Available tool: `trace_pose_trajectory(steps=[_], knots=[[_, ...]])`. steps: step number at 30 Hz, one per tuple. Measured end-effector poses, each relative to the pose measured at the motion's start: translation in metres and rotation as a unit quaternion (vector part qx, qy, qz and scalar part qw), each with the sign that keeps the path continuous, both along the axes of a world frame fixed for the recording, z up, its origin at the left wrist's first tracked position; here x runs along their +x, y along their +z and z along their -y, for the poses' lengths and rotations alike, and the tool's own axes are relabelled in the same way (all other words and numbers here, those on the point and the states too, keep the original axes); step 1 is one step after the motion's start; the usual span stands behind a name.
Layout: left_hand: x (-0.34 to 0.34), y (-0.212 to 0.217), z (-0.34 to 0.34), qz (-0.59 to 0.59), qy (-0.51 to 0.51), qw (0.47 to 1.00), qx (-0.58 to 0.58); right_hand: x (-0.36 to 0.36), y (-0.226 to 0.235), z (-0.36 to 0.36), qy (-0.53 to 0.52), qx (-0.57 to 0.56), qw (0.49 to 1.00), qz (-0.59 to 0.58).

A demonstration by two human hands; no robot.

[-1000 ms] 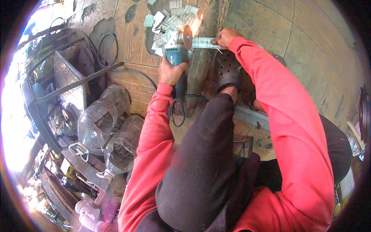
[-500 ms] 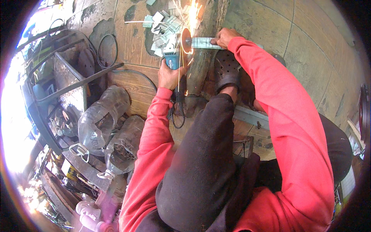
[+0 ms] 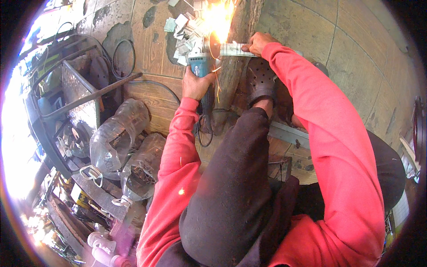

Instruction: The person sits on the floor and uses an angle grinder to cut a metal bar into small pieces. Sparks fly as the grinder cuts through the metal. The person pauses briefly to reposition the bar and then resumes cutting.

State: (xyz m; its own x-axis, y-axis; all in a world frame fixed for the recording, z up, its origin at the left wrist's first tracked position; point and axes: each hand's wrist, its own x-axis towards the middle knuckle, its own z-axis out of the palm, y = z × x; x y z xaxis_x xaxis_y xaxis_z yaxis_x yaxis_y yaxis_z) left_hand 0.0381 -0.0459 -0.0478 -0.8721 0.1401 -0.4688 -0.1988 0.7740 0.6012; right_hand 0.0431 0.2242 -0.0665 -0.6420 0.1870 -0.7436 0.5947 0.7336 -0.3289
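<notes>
My left hand point(image 3: 194, 83) grips the blue angle grinder point(image 3: 201, 62), whose disc point(image 3: 214, 44) bites into a pale metal strip point(image 3: 234, 49). Bright sparks point(image 3: 219, 18) spray upward from the cut. My right hand point(image 3: 257, 43) holds the strip down across a wooden log point(image 3: 231, 75). A foot in a dark perforated clog point(image 3: 261, 80) rests on the log just below the strip. Several small cut metal pieces point(image 3: 183, 31) lie on the ground left of the disc. The grinder's cable point(image 3: 203, 129) loops down beside the log.
Two clear plastic jugs point(image 3: 118, 133) lie at the left beside a metal frame point(image 3: 82, 95) and a long dark bar point(image 3: 95, 95). Scrap and tools crowd the lower left. A grey metal profile point(image 3: 287, 133) lies under my right arm. Paved tiles point(image 3: 356, 58) spread to the right.
The grinder disc has moved into the strip and the spark spray has grown much brighter and larger. Both hands keep their grips.
</notes>
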Motion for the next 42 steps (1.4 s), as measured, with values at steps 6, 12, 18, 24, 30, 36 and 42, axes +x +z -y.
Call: trace_pose_trajectory(steps=[6,12,18,24,30,36,42], knots=[[0.003,-0.003,0.005,-0.007,-0.002,1.000,0.021,-0.001,-0.008,0.003,-0.007,0.004,0.999,-0.046],[0.009,0.007,0.005,0.009,0.009,0.999,0.031,-0.001,-0.001,0.000,0.013,-0.009,1.000,-0.005],[0.010,0.010,0.007,-0.007,-0.012,1.000,-0.015,-0.002,0.000,0.002,0.009,0.003,1.000,-0.018],[0.009,0.003,0.009,-0.009,-0.012,1.000,0.015,-0.001,0.000,0.004,-0.013,0.016,1.000,-0.017],[0.006,0.002,0.007,-0.014,-0.017,0.999,-0.027,-0.001,0.004,0.003,-0.022,-0.006,1.000,0.000],[0.000,0.005,0.002,0.004,-0.015,1.000,-0.012,-0.001,0.001,0.002,0.002,-0.001,1.000,-0.011],[0.000,0.007,0.000,-0.005,-0.014,1.000,-0.005,-0.001,0.001,0.003,0.011,0.023,1.000,-0.007]])
